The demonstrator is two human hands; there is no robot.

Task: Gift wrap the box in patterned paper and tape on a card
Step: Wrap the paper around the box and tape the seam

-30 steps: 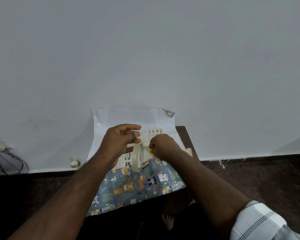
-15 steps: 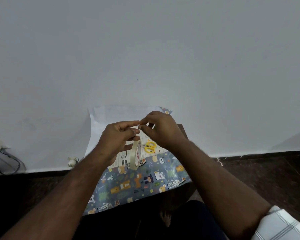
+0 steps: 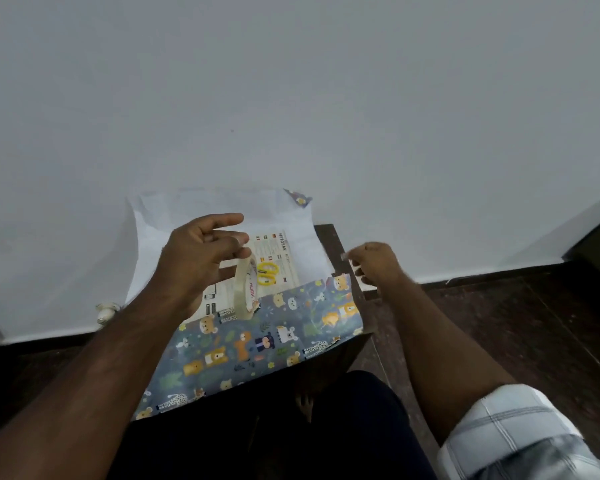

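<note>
the right hand [image 3: 374,263] has drawn away from the tape [image 3: 245,288] and now hangs over the right edge of the table [image 3: 329,244], its fingertips pinched on what looks like a small cut strip [image 3: 344,256], though blur leaves that uncertain; half a second ago it met the left hand [image 3: 201,258] above the roll, and a second ago it worked at the scissors [image 3: 268,273]; the scissors now lie loose on the box [image 3: 284,261]; the left hand holds the roll upright, the ring hung on its lower fingers, upper fingers spread and relaxed; the box lies flat near the middle of the paper [image 3: 257,341], top face bare; the near flap shows its animal print and the far flap stands white against the wall [image 3: 291,98]; judgement: a strip has been parted from the roll and is ready for use; wrapping is at an early stage, no fold yet closed over the box; no card is seen.
</note>
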